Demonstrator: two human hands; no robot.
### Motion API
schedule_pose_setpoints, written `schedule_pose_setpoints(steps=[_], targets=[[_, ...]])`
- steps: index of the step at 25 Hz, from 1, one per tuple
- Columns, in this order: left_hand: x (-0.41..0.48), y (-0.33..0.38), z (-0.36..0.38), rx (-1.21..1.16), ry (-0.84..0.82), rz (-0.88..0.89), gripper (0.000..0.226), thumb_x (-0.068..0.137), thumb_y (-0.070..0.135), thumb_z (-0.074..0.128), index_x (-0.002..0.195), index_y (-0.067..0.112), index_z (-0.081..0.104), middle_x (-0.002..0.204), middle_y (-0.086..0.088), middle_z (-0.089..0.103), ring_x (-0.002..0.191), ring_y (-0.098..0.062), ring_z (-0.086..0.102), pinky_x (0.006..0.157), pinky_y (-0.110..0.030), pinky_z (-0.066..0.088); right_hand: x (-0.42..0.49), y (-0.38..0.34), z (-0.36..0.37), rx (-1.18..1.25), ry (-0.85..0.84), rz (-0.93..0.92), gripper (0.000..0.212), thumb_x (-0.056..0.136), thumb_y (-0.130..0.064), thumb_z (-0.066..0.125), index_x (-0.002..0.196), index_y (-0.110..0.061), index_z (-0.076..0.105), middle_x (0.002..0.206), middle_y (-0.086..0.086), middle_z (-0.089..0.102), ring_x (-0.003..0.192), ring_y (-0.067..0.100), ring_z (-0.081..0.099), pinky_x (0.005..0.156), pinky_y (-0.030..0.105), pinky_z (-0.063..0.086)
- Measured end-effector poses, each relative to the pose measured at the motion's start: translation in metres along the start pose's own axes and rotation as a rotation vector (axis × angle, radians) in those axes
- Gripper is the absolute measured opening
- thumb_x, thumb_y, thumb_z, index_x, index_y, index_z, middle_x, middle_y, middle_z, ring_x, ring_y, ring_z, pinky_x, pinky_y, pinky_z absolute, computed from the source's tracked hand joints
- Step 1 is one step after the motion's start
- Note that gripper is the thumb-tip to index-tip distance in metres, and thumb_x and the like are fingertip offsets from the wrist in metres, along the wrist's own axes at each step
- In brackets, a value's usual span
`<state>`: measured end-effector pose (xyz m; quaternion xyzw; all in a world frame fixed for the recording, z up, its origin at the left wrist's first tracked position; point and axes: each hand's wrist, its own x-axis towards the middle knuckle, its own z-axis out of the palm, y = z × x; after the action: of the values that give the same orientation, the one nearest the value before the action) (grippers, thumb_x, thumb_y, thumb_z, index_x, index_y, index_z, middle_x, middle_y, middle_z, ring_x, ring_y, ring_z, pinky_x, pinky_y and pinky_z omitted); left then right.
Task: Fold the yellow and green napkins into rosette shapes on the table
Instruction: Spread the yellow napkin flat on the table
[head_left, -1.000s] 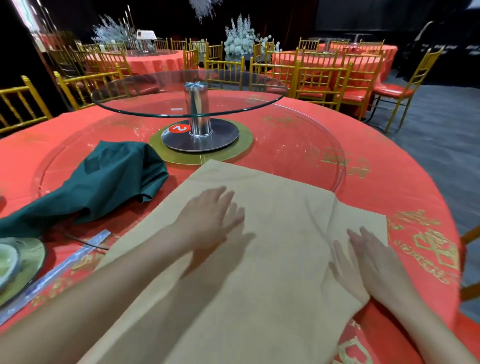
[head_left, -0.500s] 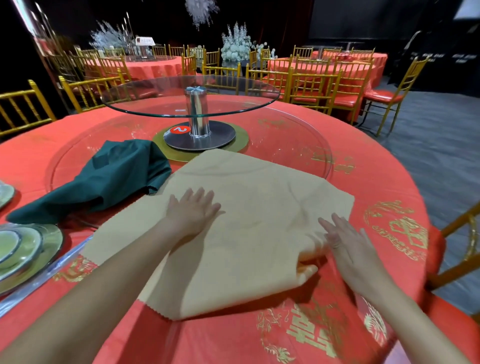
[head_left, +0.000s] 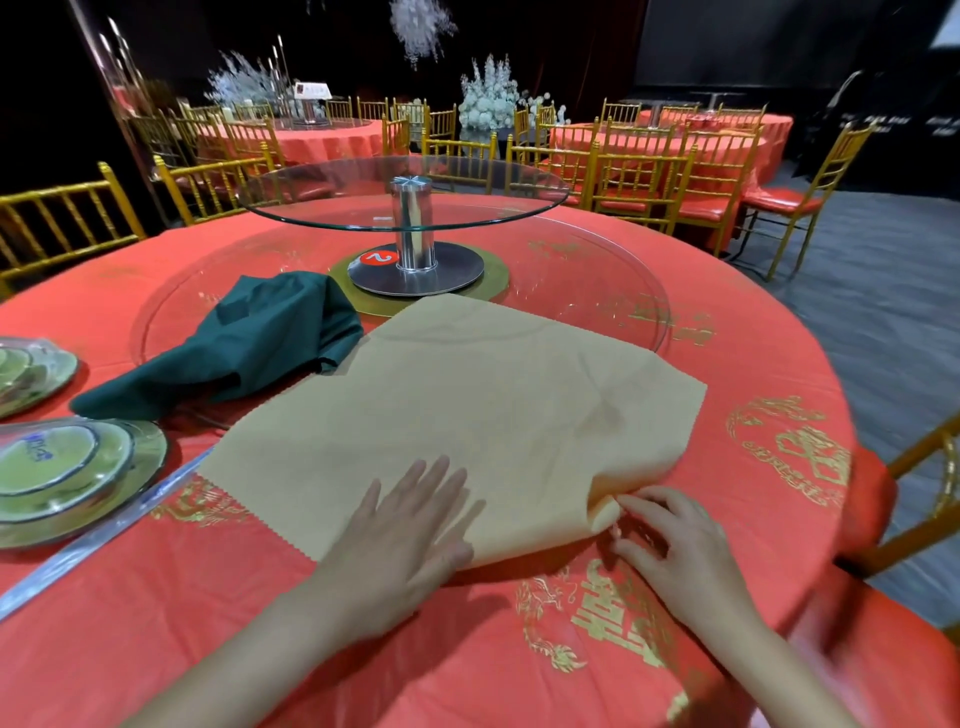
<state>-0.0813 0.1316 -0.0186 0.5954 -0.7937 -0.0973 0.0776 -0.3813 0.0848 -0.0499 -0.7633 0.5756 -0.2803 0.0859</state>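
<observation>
One yellow napkin under flat left hand, right fingers pinching its edge, green napkin (crumpled), plates

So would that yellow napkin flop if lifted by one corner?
Probably floppy: the yellow napkin bulges softly where the right hand pinches its corner. It creases over the rim of the glass turntable, so it is likely thin and light. It may slide on the tablecloth; the left hand presses it flat.
</observation>
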Motion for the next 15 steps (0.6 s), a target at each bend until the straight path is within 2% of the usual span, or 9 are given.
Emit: schedule_pose_setpoints(steps=[2, 3, 5, 7, 9, 11, 13, 15], targets=[[-0.009, 0.003, 0.012, 0.075, -0.039, -0.01, 0.078, 0.076, 0.079, 0.007, 0.142, 0.043, -0.014, 0.147, 0.02, -0.025, 0.138, -0.007, -0.026, 0.114, -0.037, -0.007, 0.002, -0.005, -0.002, 0.11, 0.032, -0.03, 0.022, 0.07, -0.01, 0.079, 0.09, -0.016, 0.072, 0.098, -0.004, 0.061, 0.095, 0.022, 0.059, 0.08, 0.027, 0.041], [-0.011, 0.002, 0.016, 0.095, -0.057, -0.035, 0.08, 0.077, 0.079, 0.013, 0.144, 0.041, -0.011, 0.15, 0.017, -0.022, 0.141, -0.01, -0.022, 0.115, -0.04, -0.004, 0.002, -0.006, -0.007, 0.18, 0.026, -0.045, 0.018, 0.072, -0.006, 0.076, 0.084, -0.018, 0.071, 0.094, -0.008, 0.062, 0.092, 0.016, 0.061, 0.078, 0.021, 0.042], [-0.011, -0.001, 0.02, 0.097, -0.085, -0.093, 0.087, 0.072, 0.081, 0.015, 0.145, 0.039, -0.008, 0.155, 0.012, -0.013, 0.144, -0.016, -0.012, 0.115, -0.045, 0.003, -0.002, -0.008, -0.017, 0.308, -0.011, -0.044, 0.025, 0.078, -0.004, 0.07, 0.078, -0.028, 0.063, 0.08, -0.016, 0.065, 0.081, -0.002, 0.061, 0.07, 0.007, 0.041], [-0.01, -0.005, 0.018, 0.101, -0.105, -0.114, 0.096, 0.066, 0.086, 0.016, 0.146, 0.037, -0.003, 0.158, 0.009, -0.002, 0.145, -0.018, -0.003, 0.115, -0.046, 0.009, -0.006, -0.012, -0.028, 0.462, -0.038, 0.008, 0.024, 0.083, -0.003, 0.064, 0.081, -0.026, 0.059, 0.068, -0.014, 0.065, 0.066, -0.004, 0.059, 0.063, 0.01, 0.041], [-0.009, -0.005, 0.015, 0.119, -0.114, -0.097, 0.101, 0.063, 0.088, 0.019, 0.147, 0.034, 0.004, 0.157, 0.007, 0.007, 0.145, -0.018, 0.005, 0.114, -0.046, 0.014, -0.007, -0.021, -0.039, 0.651, -0.048, 0.071, 0.024, 0.085, -0.001, 0.061, 0.097, -0.021, 0.056, 0.054, -0.004, 0.059, 0.051, 0.007, 0.054, 0.055, 0.021, 0.041], [-0.01, -0.003, 0.011, 0.122, -0.112, -0.086, 0.105, 0.06, 0.089, 0.023, 0.147, 0.032, 0.007, 0.157, 0.005, 0.012, 0.144, -0.018, 0.01, 0.114, -0.044, 0.016, -0.007, -0.031, -0.05, 0.761, -0.054, 0.107, 0.034, 0.087, -0.002, 0.059, 0.11, -0.024, 0.049, 0.044, 0.003, 0.055, 0.039, 0.016, 0.053, 0.046, 0.019, 0.04], [-0.013, -0.001, 0.009, 0.105, -0.113, -0.097, 0.106, 0.06, 0.091, 0.022, 0.147, 0.033, 0.008, 0.157, 0.005, 0.012, 0.144, -0.018, 0.011, 0.113, -0.044, 0.016, -0.007, -0.038, -0.059, 0.731, -0.057, 0.114, 0.037, 0.087, -0.008, 0.059, 0.113, -0.031, 0.047, 0.04, 0.008, 0.057, 0.033, 0.018, 0.053, 0.044, 0.014, 0.039], [-0.017, -0.001, 0.007, 0.03, -0.09, -0.122, 0.095, 0.066, 0.086, 0.011, 0.147, 0.037, 0.011, 0.157, 0.007, 0.013, 0.144, -0.015, 0.011, 0.115, -0.044, 0.015, -0.009, -0.039, -0.065, 0.65, -0.107, 0.146, 0.022, 0.085, -0.019, 0.061, 0.102, -0.034, 0.056, 0.037, 0.009, 0.055, 0.027, 0.017, 0.046, 0.038, 0.014, 0.037]])
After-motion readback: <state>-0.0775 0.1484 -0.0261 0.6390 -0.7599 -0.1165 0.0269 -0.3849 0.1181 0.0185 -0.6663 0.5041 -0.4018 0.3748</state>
